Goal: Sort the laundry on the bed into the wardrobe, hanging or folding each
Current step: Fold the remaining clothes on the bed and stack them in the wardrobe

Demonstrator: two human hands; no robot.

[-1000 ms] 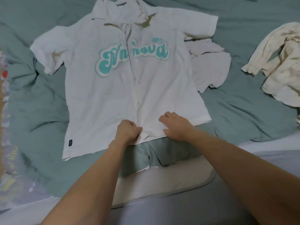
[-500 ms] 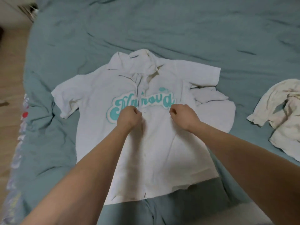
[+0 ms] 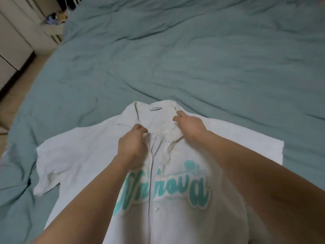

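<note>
both hands (image 3: pixel 133 143) moved up shirt (image 3: pixel 84 155) from hem to collar (image 3: pixel 163 110)

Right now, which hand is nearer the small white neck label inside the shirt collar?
Right. The right hand pinches the collar just right of the small white neck label; the left hand grips the white button-up shirt placket lower down.

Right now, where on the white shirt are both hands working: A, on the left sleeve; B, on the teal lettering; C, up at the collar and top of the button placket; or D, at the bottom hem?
C: the left hand and right hand both sit at the neckline of the white shirt, above the teal lettering.
</note>
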